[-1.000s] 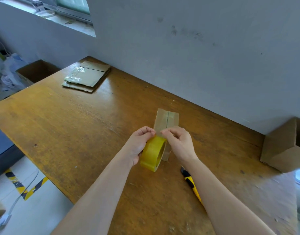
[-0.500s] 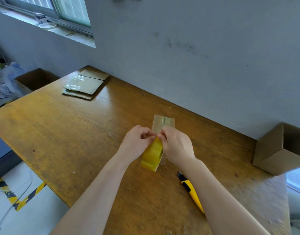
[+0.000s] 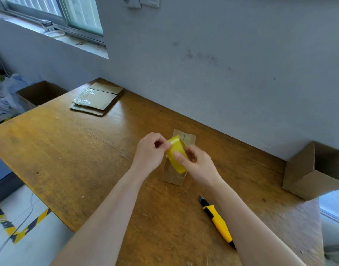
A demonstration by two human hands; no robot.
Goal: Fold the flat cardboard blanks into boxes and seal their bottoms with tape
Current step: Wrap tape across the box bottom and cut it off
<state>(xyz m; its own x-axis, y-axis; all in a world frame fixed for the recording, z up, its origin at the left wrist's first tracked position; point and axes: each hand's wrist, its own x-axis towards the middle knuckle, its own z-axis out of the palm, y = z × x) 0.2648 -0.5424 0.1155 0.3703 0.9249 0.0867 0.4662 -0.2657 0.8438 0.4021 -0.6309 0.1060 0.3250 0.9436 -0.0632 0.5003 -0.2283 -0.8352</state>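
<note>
**Two hands on one tape roll**

Left hand (image 3: 148, 148) pinches the round yellow tape roll (image 3: 174, 149) at its edge. Right hand (image 3: 198, 167) grips it, thumb on the band, over the small brown cardboard box (image 3: 173, 176) on the wooden table (image 3: 69, 150).

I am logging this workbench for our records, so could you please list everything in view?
tape roll: one, yellow, held over the small box
small cardboard box: one, brown, mid-table under the hands
flat cardboard blanks: one stack, brown, far left table corner
open cardboard box: one, brown, table's right end by the wall
floor box: one, brown, open, beyond the table's far left corner
utility knife: one, yellow and black, on the table beside the right forearm
table: one, brown wood
window: one, upper left
left hand: pinches the tape roll
right hand: grips the tape roll
</note>
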